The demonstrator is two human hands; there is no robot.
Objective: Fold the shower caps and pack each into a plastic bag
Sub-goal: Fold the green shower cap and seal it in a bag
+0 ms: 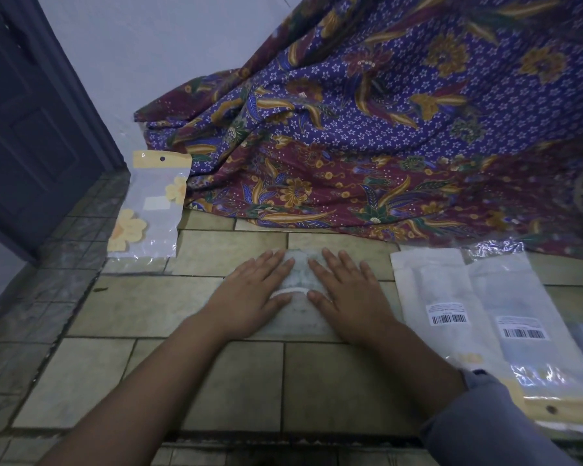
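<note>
A clear, folded shower cap (299, 274) with a white elastic band lies flat on the tiled floor in the middle of the head view. My left hand (253, 294) presses on its left side with straight fingers. My right hand (347, 294) presses on its right side the same way. The cap shows only in the gap between the two hands. A plastic bag (148, 206) with a yellow header and yellow flowers lies at the far left. Two plastic bags with barcode labels (485, 317) lie to the right of my right hand.
A purple and maroon patterned cloth (384, 129) hangs down to the floor behind the cap. A dark door (31, 129) stands at the left. A darker tiled strip (48, 297) runs along the left of the floor.
</note>
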